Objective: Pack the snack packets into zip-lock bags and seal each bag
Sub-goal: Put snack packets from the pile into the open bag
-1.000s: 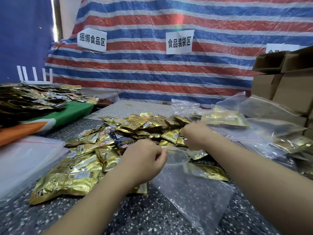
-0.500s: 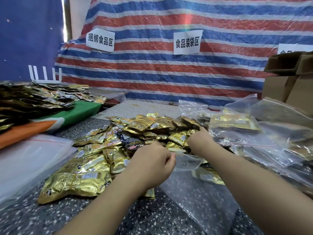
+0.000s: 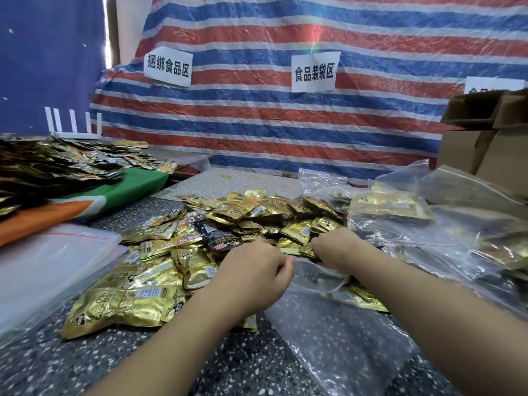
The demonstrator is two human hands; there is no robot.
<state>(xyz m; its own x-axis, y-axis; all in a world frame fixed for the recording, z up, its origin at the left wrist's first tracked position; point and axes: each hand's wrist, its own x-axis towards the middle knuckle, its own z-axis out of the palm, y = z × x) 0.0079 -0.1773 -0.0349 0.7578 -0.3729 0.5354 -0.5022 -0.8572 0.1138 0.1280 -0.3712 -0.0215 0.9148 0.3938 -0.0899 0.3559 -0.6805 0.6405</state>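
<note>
Both grips pinch the mouth of a clear zip-lock bag (image 3: 337,335).

The left hand (image 3: 254,277) and right hand (image 3: 335,248) hold its top rim apart; the bag lies on the speckled counter (image 3: 85,364), just beside the heap of gold snack packets (image 3: 183,252). Filled bags (image 3: 400,212) sit at right.

Striped tarp (image 3: 285,132) behind; cardboard boxes (image 3: 485,144) right.

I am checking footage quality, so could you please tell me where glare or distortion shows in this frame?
Head view: glare on the gold snack packets and the clear zip-lock bag; a faint rainbow flare on the striped tarp; wide-angle bending at the edges; hands sharp.
</note>
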